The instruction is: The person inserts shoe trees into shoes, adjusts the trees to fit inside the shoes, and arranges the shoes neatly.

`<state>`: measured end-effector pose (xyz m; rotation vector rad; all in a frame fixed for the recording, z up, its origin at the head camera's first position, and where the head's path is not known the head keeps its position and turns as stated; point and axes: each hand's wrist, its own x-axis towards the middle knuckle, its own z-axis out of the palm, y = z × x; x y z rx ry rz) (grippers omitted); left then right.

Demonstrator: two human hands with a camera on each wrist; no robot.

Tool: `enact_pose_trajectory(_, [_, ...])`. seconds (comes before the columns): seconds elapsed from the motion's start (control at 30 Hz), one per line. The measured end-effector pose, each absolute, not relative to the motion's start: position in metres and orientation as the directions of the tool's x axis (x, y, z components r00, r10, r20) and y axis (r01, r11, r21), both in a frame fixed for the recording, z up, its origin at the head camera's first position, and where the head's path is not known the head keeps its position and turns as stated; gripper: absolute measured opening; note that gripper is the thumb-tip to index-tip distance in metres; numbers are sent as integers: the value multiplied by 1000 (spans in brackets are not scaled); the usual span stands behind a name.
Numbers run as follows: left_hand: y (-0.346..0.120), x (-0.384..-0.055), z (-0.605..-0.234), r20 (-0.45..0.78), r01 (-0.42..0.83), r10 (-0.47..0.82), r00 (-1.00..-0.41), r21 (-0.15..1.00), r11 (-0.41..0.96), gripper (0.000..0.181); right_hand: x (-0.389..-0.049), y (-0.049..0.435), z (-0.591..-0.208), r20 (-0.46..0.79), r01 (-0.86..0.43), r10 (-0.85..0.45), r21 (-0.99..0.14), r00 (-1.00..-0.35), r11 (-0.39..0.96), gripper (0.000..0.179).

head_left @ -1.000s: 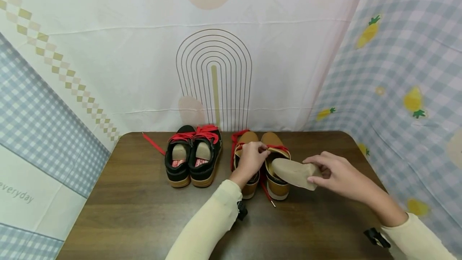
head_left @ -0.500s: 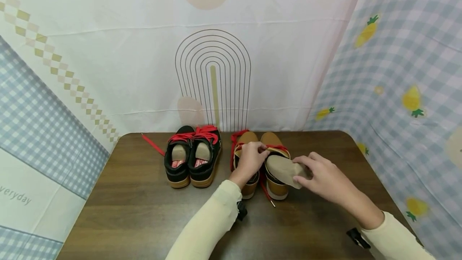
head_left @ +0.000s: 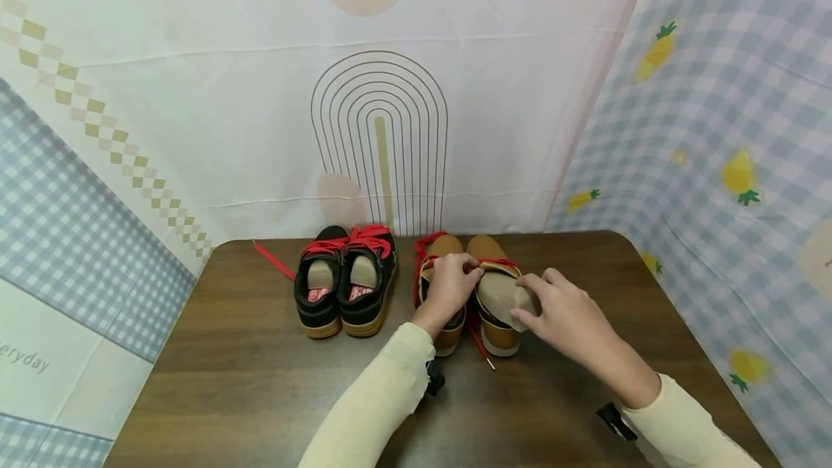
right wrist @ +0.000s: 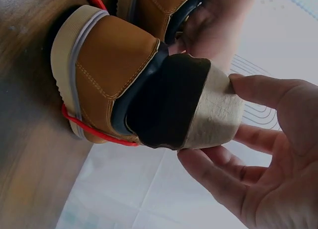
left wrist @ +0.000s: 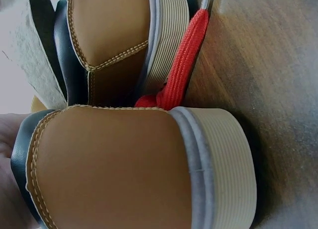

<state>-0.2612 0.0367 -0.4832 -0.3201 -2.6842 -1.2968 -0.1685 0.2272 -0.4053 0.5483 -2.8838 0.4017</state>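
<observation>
Two tan shoes with red laces stand side by side, toes away from me. Over the left tan shoe (head_left: 445,244) reaches my left hand (head_left: 448,286), pinching the tongue of the right tan shoe (head_left: 502,341) at its inner side. My right hand (head_left: 568,318) grips a beige moulded shoe insert (head_left: 503,293) by its narrower end. The insert slants into the right shoe's opening, its rounded end lowest. In the right wrist view, thumb and fingers hold opposite edges of the insert (right wrist: 216,114), whose underside is dark. Tan heels fill the left wrist view.
Black shoes (head_left: 344,295) with red laces and beige inserts stand to the left. One red lace (head_left: 273,260) trails from them across the wooden table (head_left: 260,396). Another lace end (head_left: 481,345) lies between the tan shoes. Fabric curtains (head_left: 260,128) hang behind and beside the table.
My right hand has moved left with the insert, bringing its rounded end from beside the right tan shoe into the opening. My left hand has stayed at the tongue.
</observation>
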Motion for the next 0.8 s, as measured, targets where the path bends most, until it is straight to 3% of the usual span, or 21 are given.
enact_pose_trajectory(0.4, [36, -263, -482, 227, 254, 124, -966, 747, 615, 9, -176, 215, -410, 212, -369, -324, -228, -922, 901, 44])
enact_pose_trajectory(0.67, [36, -261, -482, 211, 249, 135, -968, 756, 606, 9, -182, 214, -419, 263, -436, -384, -176, -885, 883, 47])
enact_pose_trajectory(0.8, [36, -261, -482, 220, 251, 127, -967, 758, 602, 8, -185, 221, -414, 228, -487, -444, -191, -867, 853, 47])
